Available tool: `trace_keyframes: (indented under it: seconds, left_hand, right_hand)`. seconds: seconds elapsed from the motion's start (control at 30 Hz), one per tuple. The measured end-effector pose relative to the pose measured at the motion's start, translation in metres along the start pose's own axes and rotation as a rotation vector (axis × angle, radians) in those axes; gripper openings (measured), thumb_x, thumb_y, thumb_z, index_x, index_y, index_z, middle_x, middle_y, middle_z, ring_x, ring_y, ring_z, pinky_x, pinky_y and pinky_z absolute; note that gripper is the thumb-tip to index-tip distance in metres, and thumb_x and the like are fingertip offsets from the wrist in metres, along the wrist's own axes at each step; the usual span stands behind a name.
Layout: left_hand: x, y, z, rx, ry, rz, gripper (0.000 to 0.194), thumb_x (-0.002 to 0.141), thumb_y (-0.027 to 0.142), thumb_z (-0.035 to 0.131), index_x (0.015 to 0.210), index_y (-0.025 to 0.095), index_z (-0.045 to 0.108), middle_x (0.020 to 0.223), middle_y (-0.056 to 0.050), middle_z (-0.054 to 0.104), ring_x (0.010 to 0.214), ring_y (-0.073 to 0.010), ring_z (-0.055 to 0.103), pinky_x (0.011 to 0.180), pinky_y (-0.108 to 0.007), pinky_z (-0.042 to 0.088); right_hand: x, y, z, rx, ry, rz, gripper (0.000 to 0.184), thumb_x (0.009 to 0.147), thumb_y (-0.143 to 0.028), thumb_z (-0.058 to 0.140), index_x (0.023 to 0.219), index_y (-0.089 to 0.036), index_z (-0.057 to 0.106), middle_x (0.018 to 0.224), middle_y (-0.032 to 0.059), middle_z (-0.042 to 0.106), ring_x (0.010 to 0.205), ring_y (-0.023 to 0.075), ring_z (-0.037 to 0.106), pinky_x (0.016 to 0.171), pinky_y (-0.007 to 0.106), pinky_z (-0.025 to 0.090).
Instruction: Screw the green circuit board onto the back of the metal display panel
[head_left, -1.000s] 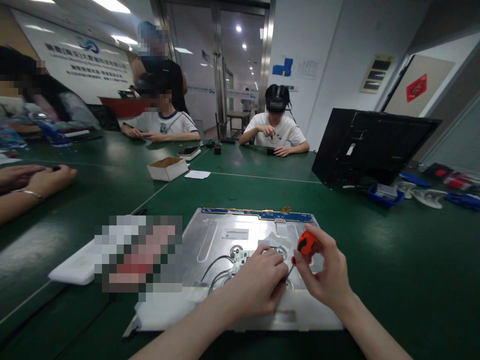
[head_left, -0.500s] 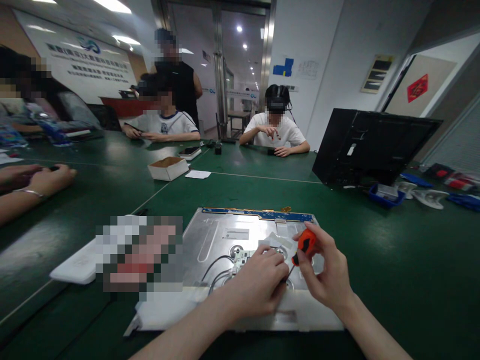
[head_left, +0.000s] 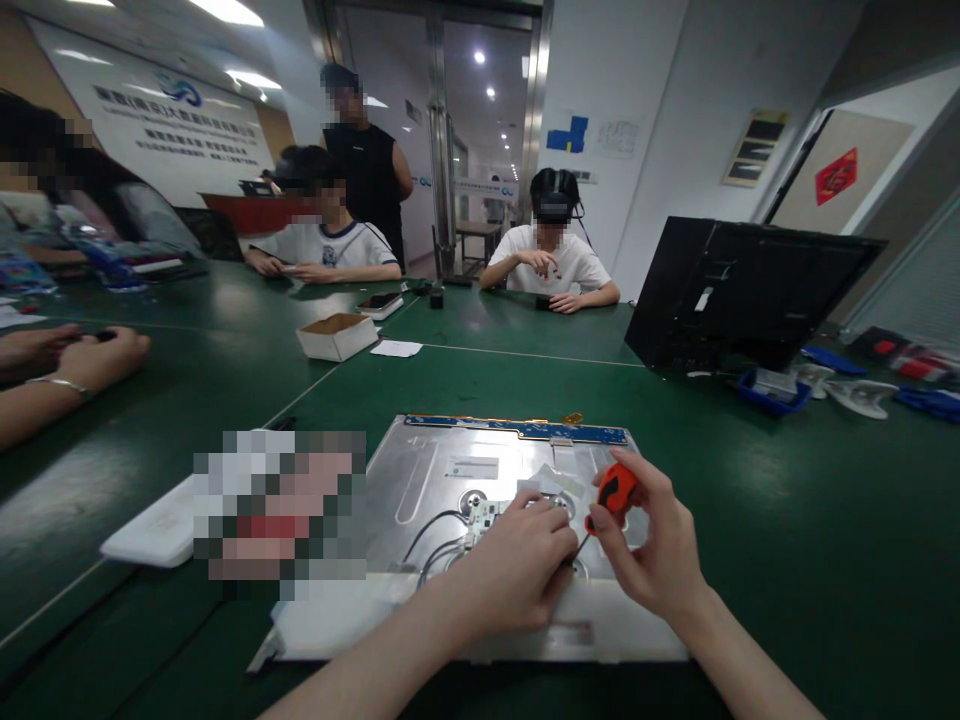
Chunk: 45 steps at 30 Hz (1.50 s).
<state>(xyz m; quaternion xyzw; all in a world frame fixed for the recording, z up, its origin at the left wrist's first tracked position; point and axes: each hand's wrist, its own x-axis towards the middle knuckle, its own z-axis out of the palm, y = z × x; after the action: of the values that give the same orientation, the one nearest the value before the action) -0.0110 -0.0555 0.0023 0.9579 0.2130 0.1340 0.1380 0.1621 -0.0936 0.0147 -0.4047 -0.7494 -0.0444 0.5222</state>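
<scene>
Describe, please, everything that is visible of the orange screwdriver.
The screwdriver has a bulky orange handle with black patches and a thin, dark shaft that looks like metal. It is tilted: the handle is higher and to the right, and the shaft slants down to the left above the silver panel. The right hand holds it by the handle. The tip is hidden near the left hand, so what it touches cannot be told.
</scene>
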Motion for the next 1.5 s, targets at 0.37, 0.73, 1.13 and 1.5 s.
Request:
trace_keyframes:
  seconds: [0.37,0.73,1.13,1.5]
  left_hand:
    - [0.0,-0.0012,0.0012,0.02,-0.011,-0.005,0.013,0.08,0.016,0.057,0.092,0.018,0.062,0.098,-0.007,0.065,0.095,-0.0251,0.059,0.097,-0.043,0.036]
    - [-0.0001,0.0001,-0.0004,0.023,-0.007,-0.006,0.01,0.08,0.014,0.056,0.088,0.018,0.061,0.094,-0.007,0.065,0.092,-0.0238,0.059,0.094,-0.04,0.036]
    - [-0.0004,-0.0023,0.002,0.015,-0.003,0.002,0.007,0.082,0.016,0.055,0.087,0.018,0.06,0.097,-0.007,0.065,0.094,-0.0244,0.059,0.095,-0.041,0.037]
    - [0.0004,0.0008,-0.0023,0.024,-0.016,-0.016,0.003,0.08,0.015,0.056,0.079,0.018,0.058,0.09,-0.005,0.064,0.089,-0.0227,0.059,0.095,-0.041,0.037]
  right_hand:
    - [0.0002,0.0022,0.0027,-0.069,0.053,-0.059,0.05,0.088,-0.019,0.06,0.133,-0.022,0.04,0.074,-0.0028,0.057,0.048,0.0111,0.052,0.042,0.023,0.046]
    - [0.0018,-0.0015,-0.0011,-0.038,0.015,-0.022,0.048,0.088,-0.015,0.05,0.134,-0.02,0.04,0.075,-0.0006,0.059,0.053,0.0135,0.056,0.047,0.026,0.049]
    - [0.0024,0.0009,0.0016,-0.093,0.047,-0.032,0.043,0.09,-0.02,0.057,0.13,-0.024,0.044,0.068,-0.0052,0.056,0.049,0.0116,0.052,0.046,0.023,0.046]
    - [-0.0004,0.0028,0.003,-0.1,0.092,0.003,0.056,0.089,-0.022,0.059,0.14,-0.025,0.038,0.079,0.0,0.06,0.06,0.0143,0.058,0.05,0.027,0.053]
